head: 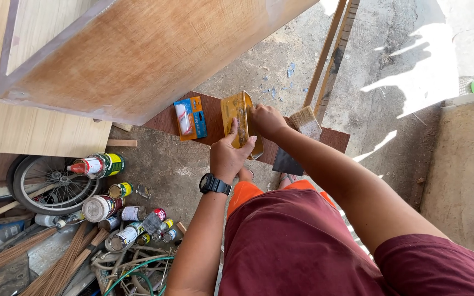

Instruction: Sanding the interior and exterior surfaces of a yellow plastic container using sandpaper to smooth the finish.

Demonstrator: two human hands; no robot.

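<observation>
My left hand (229, 154), with a black watch at the wrist, grips a yellow-brown stained flat container (238, 115) from below, thumb across its face. My right hand (267, 120) pinches the same container at its right edge. Both hands hold it above a dark red-brown board (215, 112) lying on the concrete floor. A wide paintbrush (306, 121) lies on the board just right of my right hand. A blue and orange package with a small roller (190, 118) lies on the board to the left.
A large plywood cabinet (138, 49) fills the upper left. Several cans and spray tins (122, 216), a bicycle wheel (53, 183), sticks and hoses crowd the lower left. Wooden strips (330, 49) lean at upper right. A concrete ledge (464, 164) runs along the right.
</observation>
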